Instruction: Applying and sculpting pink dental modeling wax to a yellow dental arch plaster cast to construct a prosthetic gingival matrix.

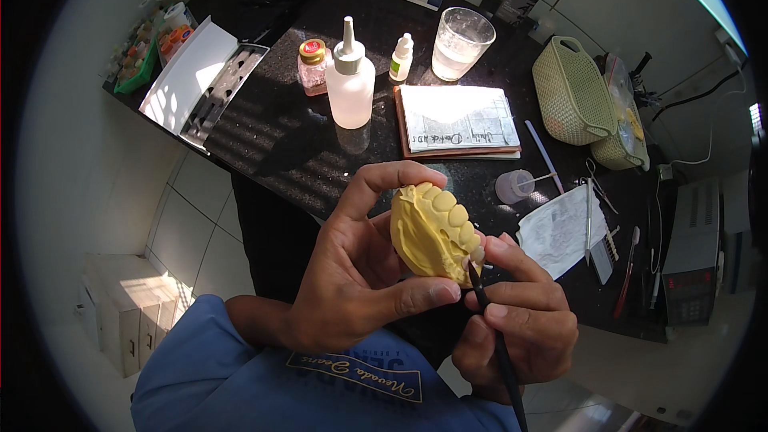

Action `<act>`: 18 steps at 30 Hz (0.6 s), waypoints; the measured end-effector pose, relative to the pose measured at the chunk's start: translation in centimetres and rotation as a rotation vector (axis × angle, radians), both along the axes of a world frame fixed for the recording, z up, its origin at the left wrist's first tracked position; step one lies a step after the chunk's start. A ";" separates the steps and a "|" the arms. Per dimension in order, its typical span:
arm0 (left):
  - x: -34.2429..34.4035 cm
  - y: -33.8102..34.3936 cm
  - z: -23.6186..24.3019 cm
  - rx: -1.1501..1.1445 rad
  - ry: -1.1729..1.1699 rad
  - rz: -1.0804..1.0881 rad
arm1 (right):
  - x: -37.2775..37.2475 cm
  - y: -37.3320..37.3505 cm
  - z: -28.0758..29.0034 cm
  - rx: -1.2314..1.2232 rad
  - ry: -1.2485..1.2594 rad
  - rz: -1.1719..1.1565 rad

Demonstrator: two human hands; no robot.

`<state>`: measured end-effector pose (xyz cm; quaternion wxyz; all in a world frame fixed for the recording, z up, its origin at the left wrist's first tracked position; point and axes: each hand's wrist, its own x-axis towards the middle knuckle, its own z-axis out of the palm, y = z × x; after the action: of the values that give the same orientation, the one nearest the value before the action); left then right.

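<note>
Gripping the yellow tooth model [432, 232] in left fingers [352, 272], we see the brush [496, 336], pinched by right fingers [516, 312], touch its lower right edge

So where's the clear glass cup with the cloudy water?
In the head view, the clear glass cup stands at the back of the black countertop, right of the small white dropper bottle and behind the sketch pad.

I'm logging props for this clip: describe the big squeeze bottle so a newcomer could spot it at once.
On the dark speckled countertop, look just left of the notebook. The squeeze bottle stands upright there, translucent white with a tall pointed nozzle. It is far larger than the gold-lidded jar and small dropper bottle flanking it.
</note>
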<state>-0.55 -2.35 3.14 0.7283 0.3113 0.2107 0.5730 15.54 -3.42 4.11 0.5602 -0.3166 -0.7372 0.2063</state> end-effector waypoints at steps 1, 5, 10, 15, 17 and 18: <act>0.0 0.0 0.0 -0.014 -0.001 0.000 | 0.0 0.0 0.0 0.014 -0.008 0.001; -0.4 0.4 0.4 -0.093 -0.024 -0.094 | 0.1 -0.1 -0.6 -0.012 0.138 0.037; -0.6 0.9 0.7 -0.234 -0.080 -0.230 | 0.4 0.1 -0.3 0.015 0.114 0.033; -0.6 1.0 0.8 -0.244 -0.080 -0.241 | 0.7 0.3 0.1 0.036 0.035 0.017; -0.6 1.0 0.7 -0.245 -0.079 -0.247 | 0.8 0.4 0.0 0.037 0.026 0.022; -0.6 1.1 0.7 -0.240 -0.072 -0.247 | 0.8 0.4 0.0 0.033 0.019 0.021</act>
<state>-1.19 -1.29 3.82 0.8321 0.2251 0.2116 0.4606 16.34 -3.07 4.10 0.5703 -0.2977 -0.7382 0.2032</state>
